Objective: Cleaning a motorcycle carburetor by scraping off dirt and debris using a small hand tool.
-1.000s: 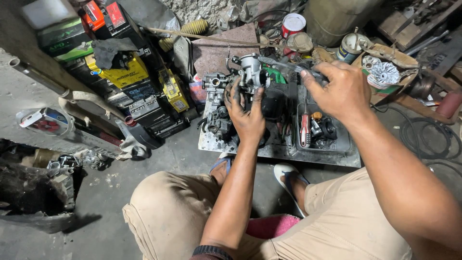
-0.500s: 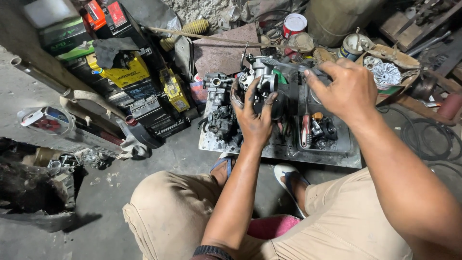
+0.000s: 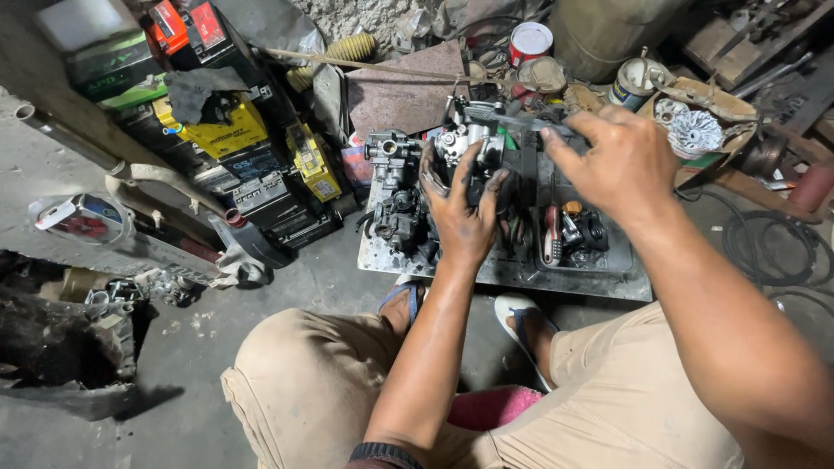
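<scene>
My left hand (image 3: 460,213), black with grease, grips a small grey metal engine part like a carburettor (image 3: 465,143) and holds it up above a dirty metal tray (image 3: 608,282) on the floor. My right hand (image 3: 612,165) is closed on a dark tool (image 3: 521,123) whose tip reaches to the top of that part. A second, similar metal part (image 3: 391,165) stands on the tray just left of my left hand. Several small tools, one with a red handle (image 3: 551,234), lie in the tray under my hands.
Stacked batteries, yellow and black (image 3: 226,139), line the left wall beside a grey pipe (image 3: 78,139). Cans (image 3: 530,39) and a white finned disc (image 3: 695,130) sit behind the tray. Black cable (image 3: 773,243) coils at the right. My sandalled feet (image 3: 521,317) rest before the tray.
Both hands have stayed on the metal part. My right hand has shifted slightly left and closed tighter over its top with the tool.
</scene>
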